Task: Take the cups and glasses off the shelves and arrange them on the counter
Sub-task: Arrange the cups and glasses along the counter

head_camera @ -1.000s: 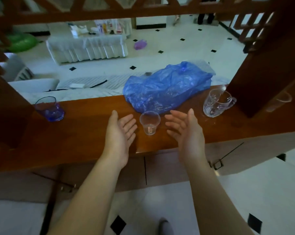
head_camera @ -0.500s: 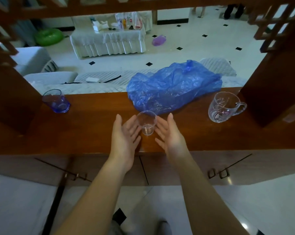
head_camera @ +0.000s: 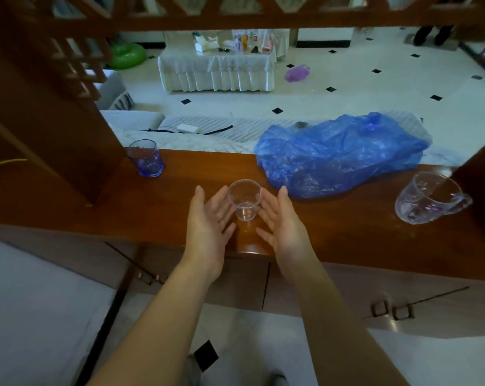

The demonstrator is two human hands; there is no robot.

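Note:
A small clear plastic cup [head_camera: 245, 198] stands upright on the wooden counter [head_camera: 333, 235], near its front edge. My left hand [head_camera: 208, 227] and my right hand [head_camera: 283, 224] flank the cup, palms facing each other and fingers spread. The fingertips reach the cup's sides, but neither hand closes on it. A blue glass tumbler [head_camera: 146, 158] stands at the counter's left end. A clear glass mug [head_camera: 428, 201] with a handle sits at the right end.
A crumpled blue plastic bag [head_camera: 339, 154] lies on the counter just behind and right of the cup. Dark wooden posts [head_camera: 49, 129] rise at both ends, with lattice above. Cabinet doors with metal handles [head_camera: 392, 312] sit below the counter.
Both hands have drawn closer together around the clear cup, from wide apart to nearly touching it. The view has shifted so the counter sits further right.

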